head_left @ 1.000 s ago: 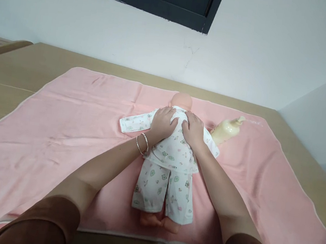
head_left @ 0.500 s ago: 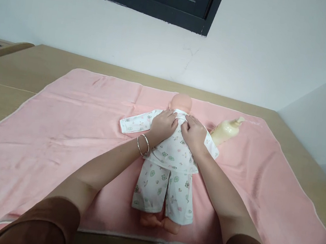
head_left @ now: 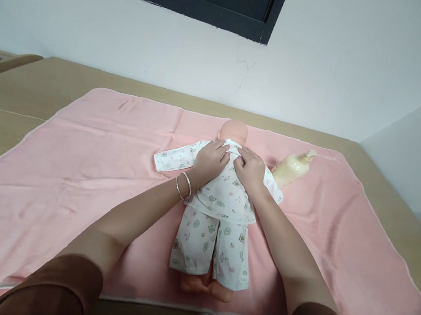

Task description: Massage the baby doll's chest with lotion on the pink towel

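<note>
A baby doll [head_left: 222, 215] lies stretched out in white pyjamas with a small green and pink print. Its bald head [head_left: 234, 131] points away from me, no face shows, and its bare feet are at the near end. My left hand [head_left: 210, 162] rests on the doll's left-side upper back, fingers laid over the shirt, with a thin bangle [head_left: 184, 186] on the wrist. Across from it, my right hand [head_left: 250, 170] lies on the other shoulder area, thumb turned inward. A strip of shirt shows between both thumbs. Cloth under the palms is hidden.
A pink blanket [head_left: 88, 183] with a pale edge spreads under the doll over a wooden table [head_left: 70, 75]. Right of the doll, a cream pump bottle [head_left: 292, 167] lies on its side. Behind stand a white wall [head_left: 162, 49] and a dark window frame [head_left: 213, 12].
Both hands stay on the doll's upper back with almost no movement. The doll and bottle keep their places; the view has shifted very slightly.
</note>
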A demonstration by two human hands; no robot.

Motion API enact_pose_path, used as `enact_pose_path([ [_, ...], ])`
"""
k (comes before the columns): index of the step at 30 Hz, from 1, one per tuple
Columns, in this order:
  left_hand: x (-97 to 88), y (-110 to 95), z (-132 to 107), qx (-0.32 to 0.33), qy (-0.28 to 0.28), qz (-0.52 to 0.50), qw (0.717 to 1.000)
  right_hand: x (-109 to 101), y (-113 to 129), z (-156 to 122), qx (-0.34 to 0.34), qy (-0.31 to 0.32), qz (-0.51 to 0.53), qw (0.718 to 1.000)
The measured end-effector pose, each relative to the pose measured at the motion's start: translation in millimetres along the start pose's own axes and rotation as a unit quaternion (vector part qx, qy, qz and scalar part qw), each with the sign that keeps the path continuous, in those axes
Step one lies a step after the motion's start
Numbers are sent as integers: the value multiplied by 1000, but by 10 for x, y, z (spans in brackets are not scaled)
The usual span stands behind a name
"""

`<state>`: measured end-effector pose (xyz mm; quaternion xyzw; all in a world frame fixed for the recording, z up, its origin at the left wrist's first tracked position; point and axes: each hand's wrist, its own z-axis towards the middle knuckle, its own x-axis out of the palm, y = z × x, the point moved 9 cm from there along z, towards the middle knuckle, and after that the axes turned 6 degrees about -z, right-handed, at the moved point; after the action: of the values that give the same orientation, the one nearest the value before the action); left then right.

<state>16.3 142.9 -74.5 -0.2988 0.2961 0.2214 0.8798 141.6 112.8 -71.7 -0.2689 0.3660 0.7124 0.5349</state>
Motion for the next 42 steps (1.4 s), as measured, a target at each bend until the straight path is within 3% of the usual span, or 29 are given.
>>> enact_pose_path([
  [6, -13, 25, -27, -22, -14, -8, 1000, -44, -43, -32, 50, -23, -15, 998],
  [14, 64, 45, 64, -27, 62, -3, 998, 107, 4, 66, -29, 59, 5, 998],
  [27, -41, -16, -13, -19, -12, 19, 1000, -4, -72, -14, 41, -11, 0, 999],
  [36, 84, 82, 46, -22, 45, -7, 999, 130, -23, 61, -24, 71, 12, 997],
  [42, 28, 93, 21, -32, 0, -21, 999, 92, -102, 25, 25, 25, 29, 999],
])
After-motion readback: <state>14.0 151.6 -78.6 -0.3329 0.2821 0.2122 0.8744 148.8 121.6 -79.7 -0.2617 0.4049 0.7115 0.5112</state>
